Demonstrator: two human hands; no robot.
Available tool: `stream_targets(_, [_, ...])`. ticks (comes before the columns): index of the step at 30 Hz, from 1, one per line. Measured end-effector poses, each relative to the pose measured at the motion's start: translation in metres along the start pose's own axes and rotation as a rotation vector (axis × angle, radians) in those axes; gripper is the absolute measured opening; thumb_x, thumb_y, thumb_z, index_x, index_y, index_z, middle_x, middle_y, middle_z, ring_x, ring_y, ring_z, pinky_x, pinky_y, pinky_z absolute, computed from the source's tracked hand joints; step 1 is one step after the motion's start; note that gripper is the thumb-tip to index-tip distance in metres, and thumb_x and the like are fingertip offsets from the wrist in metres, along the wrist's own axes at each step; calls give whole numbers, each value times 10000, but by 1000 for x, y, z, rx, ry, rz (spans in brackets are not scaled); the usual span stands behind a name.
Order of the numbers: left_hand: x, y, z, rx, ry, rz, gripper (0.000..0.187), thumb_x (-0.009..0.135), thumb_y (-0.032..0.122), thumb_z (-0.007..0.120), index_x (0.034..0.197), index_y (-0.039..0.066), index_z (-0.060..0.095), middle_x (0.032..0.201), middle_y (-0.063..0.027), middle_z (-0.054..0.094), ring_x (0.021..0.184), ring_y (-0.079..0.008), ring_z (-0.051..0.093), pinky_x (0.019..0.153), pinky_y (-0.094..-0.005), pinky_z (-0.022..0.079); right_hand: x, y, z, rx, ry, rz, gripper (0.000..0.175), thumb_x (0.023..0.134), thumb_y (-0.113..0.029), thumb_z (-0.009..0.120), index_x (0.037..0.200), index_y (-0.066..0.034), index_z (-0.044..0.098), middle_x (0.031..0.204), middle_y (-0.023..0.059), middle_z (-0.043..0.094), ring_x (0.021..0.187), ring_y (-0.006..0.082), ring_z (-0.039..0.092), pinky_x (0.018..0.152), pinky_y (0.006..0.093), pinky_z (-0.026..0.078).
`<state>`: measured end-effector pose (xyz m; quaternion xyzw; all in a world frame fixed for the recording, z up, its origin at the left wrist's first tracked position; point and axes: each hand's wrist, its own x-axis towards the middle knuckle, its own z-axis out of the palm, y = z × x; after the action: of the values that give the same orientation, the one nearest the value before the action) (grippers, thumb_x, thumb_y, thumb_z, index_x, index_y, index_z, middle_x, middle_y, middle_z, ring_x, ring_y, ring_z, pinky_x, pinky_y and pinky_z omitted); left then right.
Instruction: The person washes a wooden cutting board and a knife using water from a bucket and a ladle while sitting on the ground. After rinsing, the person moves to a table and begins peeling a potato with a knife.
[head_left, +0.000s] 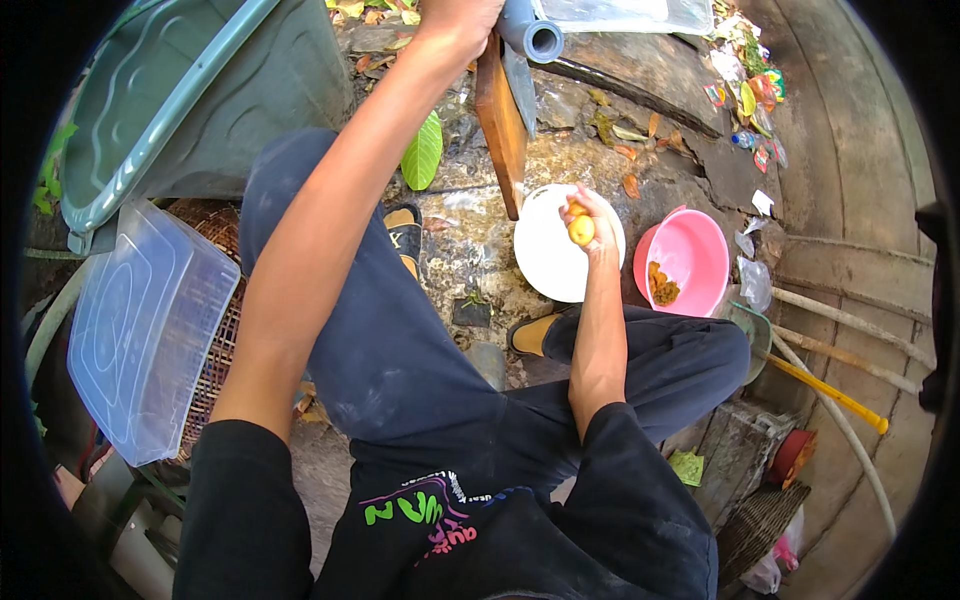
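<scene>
My left hand (465, 19) reaches to the top edge of the picture, beside the open end of a blue-gray plastic pipe (541, 41). Directly below it a wooden board (499, 127) hangs down, with a flat gray metal blade (520, 90) alongside; its fingers are partly cut off, so its grip cannot be made out. My right hand (591, 217) is closed around small yellow fruits (581, 229), at least two, over a round white basin (547, 262). To the right stands a pink plastic bucket (701, 262) with brownish-orange scraps (663, 285) inside.
A large green-gray tub (247, 97) and a clear plastic box (150, 337) over a woven basket (214, 375) stand left. Litter (750, 97) lies upper right. A yellow-handled tool (829, 394) and hoses (855, 326) lie at right. A clear tray (630, 22) sits at the top.
</scene>
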<state>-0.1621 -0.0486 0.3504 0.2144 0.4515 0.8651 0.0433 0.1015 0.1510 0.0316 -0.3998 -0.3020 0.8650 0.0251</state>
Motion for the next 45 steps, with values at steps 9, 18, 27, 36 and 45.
stream_targets(9, [1, -1, -1, -41, -25, 34, 71, 886, 47, 651, 937, 1, 665, 765, -23, 650, 614, -78, 591, 528, -228, 453, 14, 92, 66, -2233, 181, 144, 698, 765, -638, 720, 1077, -14, 730, 1124, 150, 726, 1043, 298, 708, 815, 365, 578])
stream_targets(18, [2, 11, -3, 53, 53, 59, 112, 872, 55, 652, 959, -13, 665, 758, -33, 662, 615, -75, 586, 522, -227, 439, -24, -13, 98, -2111, 33, 152, 493, 778, -378, 681, 1006, 58, 715, 1004, 235, 721, 895, 338, 728, 778, 397, 575])
stream_targets(27, [11, 22, -10, 110, 105, 159, 74, 876, 39, 634, 924, -7, 666, 734, -24, 654, 602, -73, 583, 527, -233, 447, -170, -185, 110, -792, -351, 5, 197, 909, -185, 615, 911, 11, 607, 705, 81, 599, 512, 154, 557, 427, 277, 445])
stream_targets(36, [24, 20, -26, 257, 248, 263, 93, 856, 46, 643, 931, -7, 658, 796, -22, 647, 720, -88, 596, 614, -250, 473, -218, -206, 76, -323, -331, -327, 656, 751, -184, 714, 1307, 96, 507, 1119, 202, 674, 959, 306, 705, 922, 415, 573])
stream_targets(45, [21, 19, -24, 194, 252, 202, 64, 837, 2, 553, 870, 18, 604, 704, -50, 605, 573, -139, 603, 508, -286, 470, -209, -216, 79, -119, -470, -503, 531, 861, -274, 628, 1252, 80, 556, 1139, 195, 679, 984, 300, 702, 890, 412, 582])
